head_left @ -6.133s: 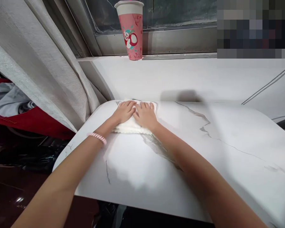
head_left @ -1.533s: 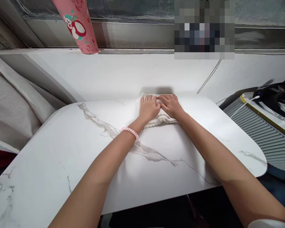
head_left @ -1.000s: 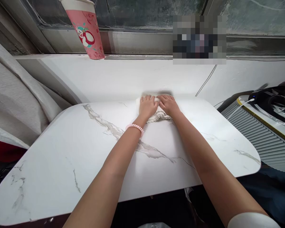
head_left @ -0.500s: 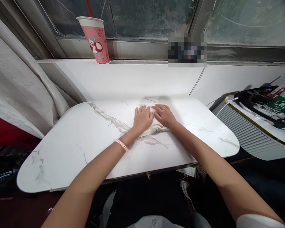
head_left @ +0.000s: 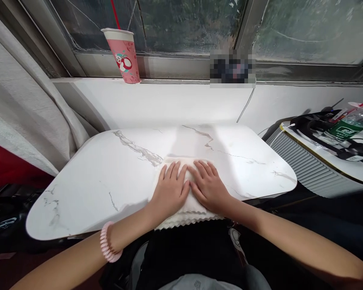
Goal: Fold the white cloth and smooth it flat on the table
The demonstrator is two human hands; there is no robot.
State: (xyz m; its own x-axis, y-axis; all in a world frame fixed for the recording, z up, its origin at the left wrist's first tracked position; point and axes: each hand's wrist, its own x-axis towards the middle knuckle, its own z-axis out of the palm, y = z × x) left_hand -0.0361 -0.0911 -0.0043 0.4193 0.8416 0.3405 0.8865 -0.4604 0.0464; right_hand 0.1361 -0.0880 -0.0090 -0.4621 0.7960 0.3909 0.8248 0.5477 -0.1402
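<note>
A folded white cloth with a scalloped edge lies on the white marbled tabletop, its near edge reaching the table's front edge. Both of my hands rest flat on it, side by side. On its left half is my left hand, fingers spread and pointing away from me. My right hand covers the right half with fingers outstretched, its thumb close to the left thumb. Around my left wrist sits a pink coil band. The cloth under my palms is hidden.
A pink paper cup with a red straw stands on the window ledge at the back left. Beside it to the right is a blurred-out object. A side cabinet on the right holds a bottle and black items. A curtain hangs at left.
Both hands and the cloth have moved from the far part of the table toward me, to its front edge. The cloth now looks flatter and less bunched.
</note>
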